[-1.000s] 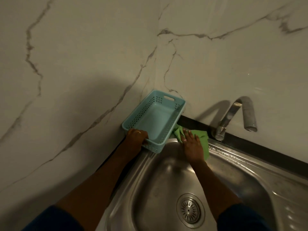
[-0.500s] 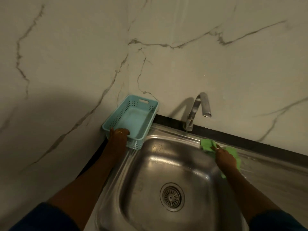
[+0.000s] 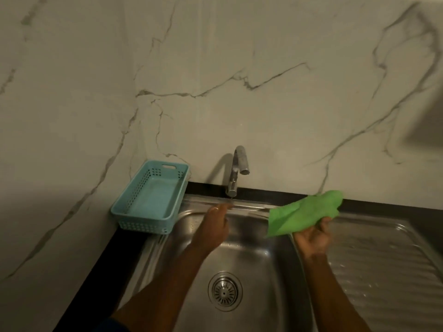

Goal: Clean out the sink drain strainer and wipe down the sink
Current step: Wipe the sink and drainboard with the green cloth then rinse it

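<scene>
A stainless steel sink (image 3: 261,264) fills the lower middle, with its round drain strainer (image 3: 224,291) seated in the basin floor. My right hand (image 3: 312,238) is raised over the basin's right rim, palm up, and grips a crumpled green cloth (image 3: 304,213) that hangs in the air. My left hand (image 3: 213,227) hovers over the basin's back left part, fingers reaching toward the rear rim below the tap. It holds nothing.
An empty light-blue plastic basket (image 3: 153,200) sits on the sink's back left corner against the marble wall. A chrome tap (image 3: 236,171) rises behind the basin. A ribbed draining board (image 3: 381,271) lies to the right. Black counter edge runs along the left.
My left hand has let go of the blue basket and moved right over the basin. My right hand has lifted the green cloth off the sink rim and turned palm up.
</scene>
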